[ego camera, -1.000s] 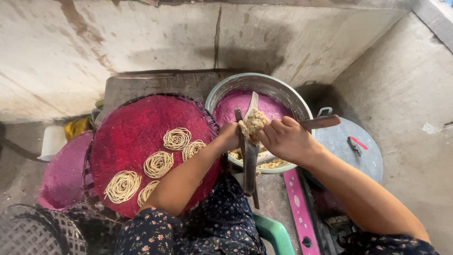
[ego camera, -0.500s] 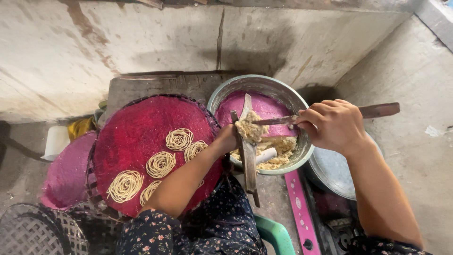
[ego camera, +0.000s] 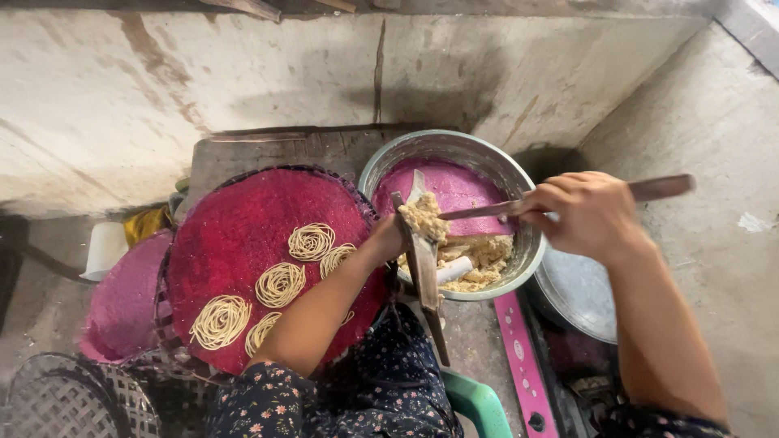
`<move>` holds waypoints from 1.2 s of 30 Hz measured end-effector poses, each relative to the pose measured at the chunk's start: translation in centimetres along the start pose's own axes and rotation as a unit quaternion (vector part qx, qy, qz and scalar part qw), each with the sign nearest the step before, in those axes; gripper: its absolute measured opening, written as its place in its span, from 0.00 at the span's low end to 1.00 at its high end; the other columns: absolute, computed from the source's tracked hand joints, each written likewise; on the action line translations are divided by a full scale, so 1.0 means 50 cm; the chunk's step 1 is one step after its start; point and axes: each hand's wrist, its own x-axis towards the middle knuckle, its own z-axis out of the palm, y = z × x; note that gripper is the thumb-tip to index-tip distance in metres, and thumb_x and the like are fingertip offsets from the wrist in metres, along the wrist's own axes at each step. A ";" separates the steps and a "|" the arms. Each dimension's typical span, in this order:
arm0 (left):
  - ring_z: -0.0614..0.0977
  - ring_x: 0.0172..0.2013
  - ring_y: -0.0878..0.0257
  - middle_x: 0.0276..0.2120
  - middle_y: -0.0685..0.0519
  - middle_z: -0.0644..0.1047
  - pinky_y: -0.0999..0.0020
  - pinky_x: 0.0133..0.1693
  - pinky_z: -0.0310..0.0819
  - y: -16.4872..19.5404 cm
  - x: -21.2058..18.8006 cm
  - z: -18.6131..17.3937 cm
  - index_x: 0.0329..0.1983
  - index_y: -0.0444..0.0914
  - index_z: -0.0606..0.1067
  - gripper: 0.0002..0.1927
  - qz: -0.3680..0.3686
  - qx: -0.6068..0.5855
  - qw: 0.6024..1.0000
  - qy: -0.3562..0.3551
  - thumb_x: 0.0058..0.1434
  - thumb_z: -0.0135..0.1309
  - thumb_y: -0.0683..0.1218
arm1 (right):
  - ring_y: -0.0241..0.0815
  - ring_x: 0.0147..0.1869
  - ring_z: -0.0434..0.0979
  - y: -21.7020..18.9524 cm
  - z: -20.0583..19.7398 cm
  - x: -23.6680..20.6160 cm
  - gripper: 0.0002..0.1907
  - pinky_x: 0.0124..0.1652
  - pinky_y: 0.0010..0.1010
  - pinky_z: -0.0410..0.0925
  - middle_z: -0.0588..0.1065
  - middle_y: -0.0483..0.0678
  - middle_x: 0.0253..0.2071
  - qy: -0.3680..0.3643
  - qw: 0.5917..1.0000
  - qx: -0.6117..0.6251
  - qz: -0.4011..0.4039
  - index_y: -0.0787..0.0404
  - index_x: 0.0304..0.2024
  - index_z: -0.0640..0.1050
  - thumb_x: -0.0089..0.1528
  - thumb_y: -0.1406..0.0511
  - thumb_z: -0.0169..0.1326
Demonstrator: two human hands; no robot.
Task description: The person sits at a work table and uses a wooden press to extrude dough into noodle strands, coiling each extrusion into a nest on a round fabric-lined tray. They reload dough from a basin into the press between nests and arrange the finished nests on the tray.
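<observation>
Dough (ego camera: 423,217) sits heaped on top of the wooden press (ego camera: 422,258), which stands over the metal bowl (ego camera: 497,169). More dough lies in the bottom of that bowl, on a pink cloth (ego camera: 462,188).

The left hand (ego camera: 388,240) is wrapped tight around the press, near its top, and holds it up at a slant. The right hand (ego camera: 591,214) is closed tight around the handle of a long flat knife (ego camera: 485,211). The knife tip touches the heap of dough.

This looks like the filling step: dough is being pushed into the press with the knife. Next, I think, the knife has to press down gently and stay on the heap, so no dough drops off the side. The left hand has to keep the press steady while that happens.

Just beside the bowl, on the left, lies a round red mat (ego camera: 243,235). Five noodle coils (ego camera: 312,241) rest on it, near each other. A paler pink mat (ego camera: 122,298) peeks out from under it. A pink strip (ego camera: 524,357) lies below the bowl.
</observation>
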 end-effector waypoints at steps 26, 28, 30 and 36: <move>0.84 0.38 0.44 0.35 0.42 0.83 0.51 0.41 0.77 0.016 0.001 -0.020 0.37 0.41 0.82 0.12 0.004 0.107 0.994 -0.013 0.56 0.58 0.52 | 0.39 0.34 0.80 -0.001 -0.074 -0.007 0.05 0.34 0.33 0.70 0.80 0.40 0.29 0.006 0.997 0.044 0.063 0.49 0.28 0.83 0.52 0.59 0.67; 0.84 0.38 0.43 0.35 0.41 0.83 0.52 0.40 0.77 0.018 0.004 -0.020 0.38 0.40 0.82 0.12 -0.002 0.076 0.997 0.020 0.57 0.58 0.51 | 0.39 0.35 0.80 -0.006 -0.078 -0.012 0.06 0.35 0.32 0.70 0.79 0.39 0.28 0.002 0.997 0.045 0.063 0.50 0.27 0.83 0.51 0.59 0.68; 0.84 0.38 0.44 0.35 0.41 0.83 0.53 0.40 0.77 0.033 0.003 -0.015 0.39 0.40 0.82 0.12 -0.022 0.046 0.999 0.019 0.58 0.58 0.51 | 0.39 0.35 0.80 -0.026 -0.057 -0.002 0.06 0.36 0.32 0.71 0.79 0.38 0.27 -0.010 0.999 0.037 0.034 0.50 0.27 0.82 0.50 0.60 0.68; 0.84 0.39 0.44 0.35 0.42 0.82 0.52 0.40 0.78 0.085 -0.015 -0.006 0.37 0.40 0.82 0.12 0.035 0.111 0.993 0.016 0.56 0.60 0.51 | 0.39 0.34 0.80 -0.044 -0.014 0.035 0.06 0.35 0.34 0.69 0.78 0.38 0.26 -0.007 1.000 0.005 -0.013 0.51 0.24 0.81 0.52 0.59 0.65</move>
